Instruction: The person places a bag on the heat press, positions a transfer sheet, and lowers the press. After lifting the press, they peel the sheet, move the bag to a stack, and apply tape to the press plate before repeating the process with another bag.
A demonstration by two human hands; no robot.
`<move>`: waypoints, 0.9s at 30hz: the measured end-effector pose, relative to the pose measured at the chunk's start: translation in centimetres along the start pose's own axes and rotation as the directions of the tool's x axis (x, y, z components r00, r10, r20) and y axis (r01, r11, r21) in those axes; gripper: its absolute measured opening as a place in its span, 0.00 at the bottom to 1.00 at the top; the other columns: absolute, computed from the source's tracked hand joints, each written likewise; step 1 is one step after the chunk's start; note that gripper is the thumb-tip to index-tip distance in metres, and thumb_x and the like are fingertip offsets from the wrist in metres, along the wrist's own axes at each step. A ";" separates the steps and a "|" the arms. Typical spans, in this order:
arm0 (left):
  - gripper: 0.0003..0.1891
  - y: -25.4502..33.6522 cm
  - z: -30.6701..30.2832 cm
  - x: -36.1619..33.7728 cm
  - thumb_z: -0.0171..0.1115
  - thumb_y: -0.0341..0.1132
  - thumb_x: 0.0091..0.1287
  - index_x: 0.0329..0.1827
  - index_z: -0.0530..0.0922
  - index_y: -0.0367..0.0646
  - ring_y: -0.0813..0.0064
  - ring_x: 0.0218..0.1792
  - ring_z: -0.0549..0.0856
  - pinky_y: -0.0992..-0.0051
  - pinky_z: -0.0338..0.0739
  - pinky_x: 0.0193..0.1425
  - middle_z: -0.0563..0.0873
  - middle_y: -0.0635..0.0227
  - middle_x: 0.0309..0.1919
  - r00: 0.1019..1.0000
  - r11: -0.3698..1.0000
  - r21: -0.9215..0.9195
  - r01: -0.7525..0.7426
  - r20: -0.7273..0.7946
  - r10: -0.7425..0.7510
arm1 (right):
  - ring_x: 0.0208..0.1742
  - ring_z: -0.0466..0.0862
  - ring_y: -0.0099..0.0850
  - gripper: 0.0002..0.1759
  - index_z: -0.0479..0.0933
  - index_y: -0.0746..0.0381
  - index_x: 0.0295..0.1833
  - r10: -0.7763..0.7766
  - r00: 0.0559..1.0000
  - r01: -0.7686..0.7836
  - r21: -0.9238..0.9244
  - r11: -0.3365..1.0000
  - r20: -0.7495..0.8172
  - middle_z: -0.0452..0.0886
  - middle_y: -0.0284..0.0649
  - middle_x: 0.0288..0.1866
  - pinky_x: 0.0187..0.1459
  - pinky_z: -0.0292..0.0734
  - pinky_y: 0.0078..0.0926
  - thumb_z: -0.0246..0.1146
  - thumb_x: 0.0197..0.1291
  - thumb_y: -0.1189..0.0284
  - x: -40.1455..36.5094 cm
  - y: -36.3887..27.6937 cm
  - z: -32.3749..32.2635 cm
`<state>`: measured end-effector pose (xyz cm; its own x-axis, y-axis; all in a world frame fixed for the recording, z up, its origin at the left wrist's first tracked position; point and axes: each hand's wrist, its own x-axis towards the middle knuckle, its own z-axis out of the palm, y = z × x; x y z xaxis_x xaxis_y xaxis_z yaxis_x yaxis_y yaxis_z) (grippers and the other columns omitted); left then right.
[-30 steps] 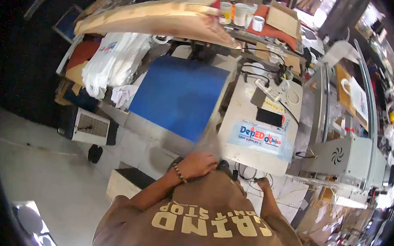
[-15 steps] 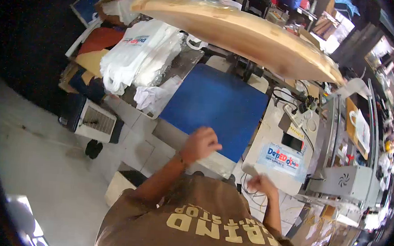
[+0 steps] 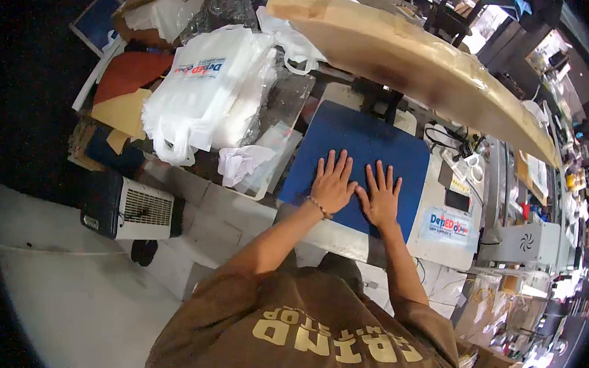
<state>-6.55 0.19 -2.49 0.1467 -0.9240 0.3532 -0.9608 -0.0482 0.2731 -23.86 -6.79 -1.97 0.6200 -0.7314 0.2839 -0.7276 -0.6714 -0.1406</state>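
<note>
Both hands rest on a blue square board or pad (image 3: 371, 138) on the work surface in front of me. My left hand (image 3: 335, 186) lies flat with its fingers spread, a bracelet on its wrist. Beside it, my right hand (image 3: 381, 199) also lies flat, fingers apart, and the two thumbs nearly touch. Neither hand holds anything. To the right of the pad, a printed plastic bag (image 3: 448, 227) lies below a dark phone (image 3: 457, 200).
Stacked white plastic bags (image 3: 192, 87) and a crumpled white piece (image 3: 242, 164) are at left. A large curved tan panel (image 3: 410, 63) spans the far side. Cords and a power strip (image 3: 451, 161) sit at right, near a grey machine (image 3: 523, 242). An air cooler (image 3: 146, 210) stands lower left.
My hands, raised and blurred before, have come down flat on the blue pad with fingers spread. The camera view has shifted.
</note>
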 end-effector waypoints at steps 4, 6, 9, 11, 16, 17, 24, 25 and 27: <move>0.24 -4.7 -4.0 1.1 0.65 0.41 0.69 0.63 0.77 0.34 0.45 0.66 0.77 0.54 0.70 0.72 0.78 0.44 0.66 0.976 0.926 -0.362 0.105 -0.141 -0.166 | 0.81 0.60 0.55 0.28 0.74 0.58 0.72 0.037 0.998 -0.017 0.328 0.945 -0.054 0.65 0.51 0.79 0.77 0.50 0.61 0.60 0.72 0.56 -0.7 3.4 -2.8; 0.26 -7.5 -6.5 0.6 0.65 0.42 0.69 0.64 0.77 0.33 0.45 0.64 0.79 0.56 0.70 0.71 0.80 0.44 0.63 0.948 0.873 -0.403 0.274 -0.040 -0.316 | 0.78 0.63 0.57 0.31 0.71 0.62 0.72 0.269 0.940 -0.176 0.375 0.910 -0.210 0.66 0.56 0.77 0.75 0.58 0.53 0.60 0.72 0.55 -2.5 6.1 -4.1; 0.30 -9.5 -5.3 -0.4 0.66 0.47 0.68 0.66 0.74 0.33 0.42 0.60 0.80 0.57 0.74 0.66 0.83 0.44 0.59 0.874 0.724 -0.502 0.474 0.169 -0.455 | 0.72 0.70 0.60 0.33 0.68 0.66 0.72 0.392 0.836 -0.348 0.183 0.920 -0.383 0.71 0.62 0.71 0.71 0.66 0.46 0.59 0.72 0.53 -5.4 11.2 1.0; 0.29 -9.6 -2.9 -0.7 0.67 0.44 0.68 0.66 0.74 0.35 0.41 0.56 0.82 0.55 0.76 0.61 0.84 0.44 0.56 0.871 0.673 -0.569 0.472 0.184 -0.455 | 0.69 0.74 0.61 0.35 0.65 0.66 0.73 0.546 0.836 -0.483 0.391 0.784 -0.062 0.74 0.63 0.68 0.68 0.69 0.46 0.58 0.73 0.52 -5.7 11.0 0.1; 0.38 -8.6 -0.3 -2.1 0.65 0.47 0.69 0.75 0.64 0.32 0.42 0.63 0.80 0.55 0.73 0.67 0.79 0.39 0.64 0.886 0.776 -0.450 0.441 0.081 -0.457 | 0.61 0.80 0.61 0.35 0.63 0.69 0.71 0.556 0.827 -0.467 0.651 0.598 0.082 0.80 0.68 0.57 0.62 0.73 0.45 0.51 0.76 0.48 -5.3 8.7 -1.1; 0.38 -8.6 0.3 -2.2 0.65 0.47 0.69 0.75 0.64 0.32 0.42 0.63 0.80 0.55 0.73 0.67 0.79 0.39 0.64 0.884 0.776 -0.447 0.444 0.079 -0.460 | 0.60 0.80 0.61 0.34 0.62 0.68 0.70 0.542 0.837 -0.458 0.647 0.610 0.081 0.80 0.68 0.58 0.61 0.73 0.45 0.50 0.77 0.49 -5.3 9.1 -0.9; 0.39 -8.1 -1.9 -1.6 0.60 0.55 0.70 0.74 0.65 0.34 0.39 0.62 0.80 0.51 0.72 0.67 0.78 0.36 0.63 0.806 0.728 -0.346 0.592 0.265 -0.529 | 0.58 0.81 0.55 0.34 0.62 0.68 0.71 0.494 0.864 -0.456 0.564 0.689 0.095 0.79 0.61 0.58 0.59 0.75 0.47 0.54 0.76 0.51 -6.1 13.2 3.9; 0.39 -8.3 -1.1 -1.8 0.60 0.55 0.70 0.74 0.65 0.34 0.39 0.62 0.80 0.51 0.72 0.67 0.78 0.36 0.63 0.799 0.725 -0.337 0.601 0.245 -0.549 | 0.57 0.81 0.45 0.33 0.61 0.68 0.73 0.533 0.776 -0.605 0.637 0.478 0.337 0.78 0.55 0.56 0.56 0.77 0.42 0.55 0.76 0.54 -5.0 9.1 -2.2; 0.36 -9.8 1.3 -2.5 0.62 0.53 0.69 0.71 0.68 0.34 0.40 0.61 0.80 0.50 0.73 0.66 0.79 0.36 0.61 0.896 0.837 -0.341 0.427 0.034 -0.443 | 0.63 0.78 0.45 0.36 0.57 0.68 0.76 0.473 0.832 -0.522 0.698 0.490 0.289 0.73 0.55 0.65 0.61 0.75 0.42 0.55 0.76 0.54 -5.6 10.1 -1.2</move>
<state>2.23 2.45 -7.17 0.5489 -0.8194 0.1652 -0.6618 -0.3052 0.6848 -35.04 -9.34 -3.83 0.2564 -0.9609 -0.1048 -0.4751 -0.0308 -0.8794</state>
